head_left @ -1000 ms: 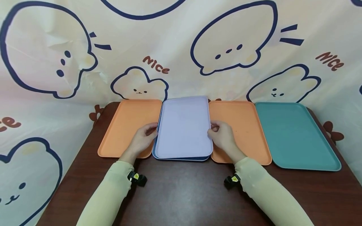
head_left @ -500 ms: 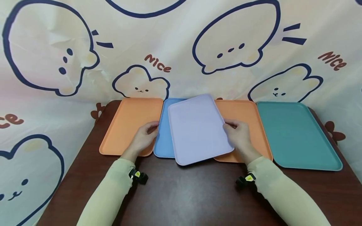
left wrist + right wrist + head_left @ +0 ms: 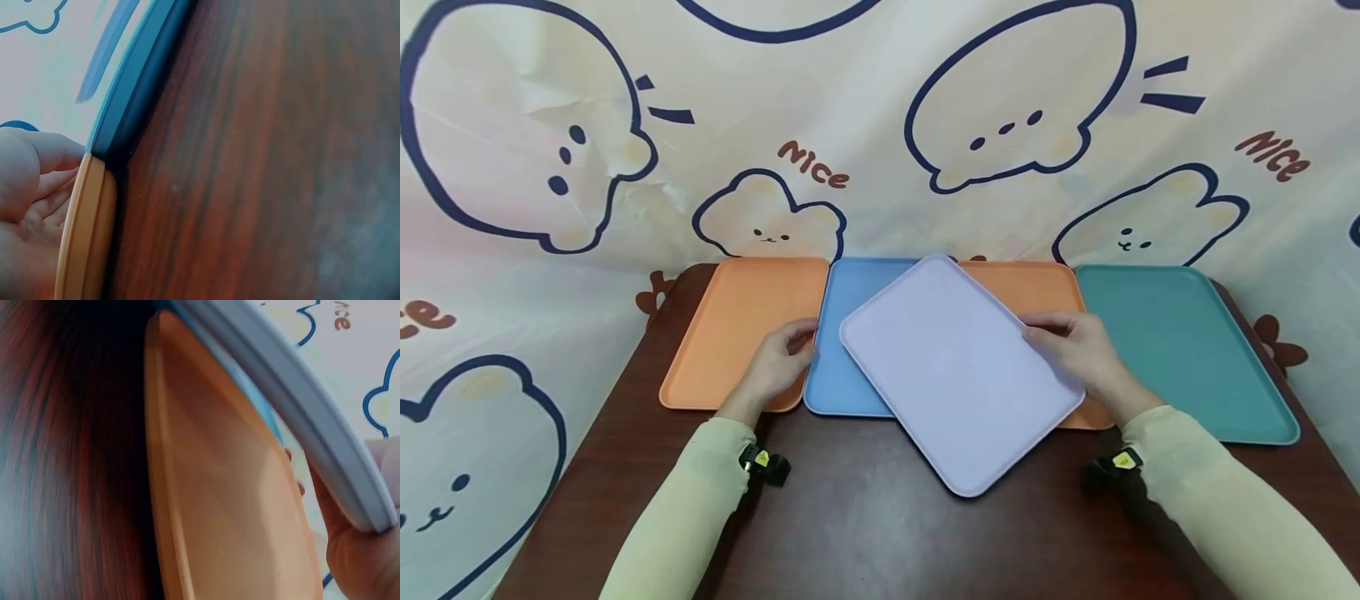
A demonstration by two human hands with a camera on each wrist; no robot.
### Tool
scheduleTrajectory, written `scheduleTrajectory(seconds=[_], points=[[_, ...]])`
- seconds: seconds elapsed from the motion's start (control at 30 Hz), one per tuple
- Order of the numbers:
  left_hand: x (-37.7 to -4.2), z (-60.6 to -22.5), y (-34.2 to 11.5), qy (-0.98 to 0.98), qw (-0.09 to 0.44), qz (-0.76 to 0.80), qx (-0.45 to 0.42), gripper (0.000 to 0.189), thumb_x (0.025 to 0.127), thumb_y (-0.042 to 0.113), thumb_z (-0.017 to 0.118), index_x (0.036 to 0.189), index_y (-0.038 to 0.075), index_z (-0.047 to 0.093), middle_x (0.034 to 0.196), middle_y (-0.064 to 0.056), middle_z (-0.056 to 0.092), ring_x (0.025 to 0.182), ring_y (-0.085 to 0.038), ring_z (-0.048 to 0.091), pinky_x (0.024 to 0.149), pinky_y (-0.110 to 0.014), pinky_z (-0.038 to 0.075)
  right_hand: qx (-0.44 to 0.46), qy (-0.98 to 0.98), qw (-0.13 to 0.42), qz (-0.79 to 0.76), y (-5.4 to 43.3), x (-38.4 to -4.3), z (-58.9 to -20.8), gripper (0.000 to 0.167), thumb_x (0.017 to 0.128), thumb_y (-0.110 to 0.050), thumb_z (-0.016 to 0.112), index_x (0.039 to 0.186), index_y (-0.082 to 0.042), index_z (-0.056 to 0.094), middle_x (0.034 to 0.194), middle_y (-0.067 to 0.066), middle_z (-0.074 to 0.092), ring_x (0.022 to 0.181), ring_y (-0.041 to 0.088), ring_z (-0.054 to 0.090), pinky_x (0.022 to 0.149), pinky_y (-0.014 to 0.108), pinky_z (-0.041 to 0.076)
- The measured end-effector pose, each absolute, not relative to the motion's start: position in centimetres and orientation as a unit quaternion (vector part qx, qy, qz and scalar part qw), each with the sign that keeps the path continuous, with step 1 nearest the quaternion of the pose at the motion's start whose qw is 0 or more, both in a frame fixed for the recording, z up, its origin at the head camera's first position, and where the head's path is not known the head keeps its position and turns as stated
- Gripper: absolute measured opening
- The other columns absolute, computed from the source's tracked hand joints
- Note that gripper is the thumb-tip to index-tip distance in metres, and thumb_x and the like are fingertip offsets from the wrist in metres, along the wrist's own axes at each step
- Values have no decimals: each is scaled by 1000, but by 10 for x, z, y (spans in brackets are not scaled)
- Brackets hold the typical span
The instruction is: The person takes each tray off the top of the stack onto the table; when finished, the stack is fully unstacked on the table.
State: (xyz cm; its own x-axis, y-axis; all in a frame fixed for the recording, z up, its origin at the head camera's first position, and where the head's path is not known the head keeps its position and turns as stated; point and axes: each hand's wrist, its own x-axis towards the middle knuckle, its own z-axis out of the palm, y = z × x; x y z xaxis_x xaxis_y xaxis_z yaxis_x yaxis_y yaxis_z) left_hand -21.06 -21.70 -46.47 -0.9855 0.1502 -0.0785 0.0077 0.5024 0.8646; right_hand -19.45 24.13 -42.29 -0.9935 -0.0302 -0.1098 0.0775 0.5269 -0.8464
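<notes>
A lilac tray is turned diagonally, partly over a blue tray and an orange tray. My right hand grips its right edge, thumb on top. The right wrist view shows the lilac tray raised above the orange tray, with my right hand at its rim. My left hand holds the blue tray's left edge with bent fingers, over a second orange tray. In the left wrist view, my left hand reaches the blue rim; some fingertips are hidden.
A teal tray lies at the right end of the row. Under the trays is a dark brown wooden table. Right behind it hangs a pale cloth with cartoon drawings.
My right hand has moved right with the lilac tray, turning it from straight over the blue tray to a diagonal. More of the blue tray shows. My left hand has stayed in place.
</notes>
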Motion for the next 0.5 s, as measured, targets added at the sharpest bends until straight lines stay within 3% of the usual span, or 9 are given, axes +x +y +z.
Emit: scheduleTrajectory(seconds=[0.2,0.5], points=[[-211,-466,-216,864,77,494,48,51,109,6,58,158,-1,50,166,-23,48,157,-40,43,128,-54,39,-53,882,58,-465,260,-191,-417,34,104,-26,74,133,-7,78,135,20,75,98,-2,69,79,19,59],[-212,-465,-216,869,73,487,49,51,109,6,58,159,0,49,166,-23,48,157,-40,43,127,-54,40,-172,869,84,-457,262,-189,-414,23,99,-11,78,121,-4,83,116,18,82,90,3,73,75,22,61]])
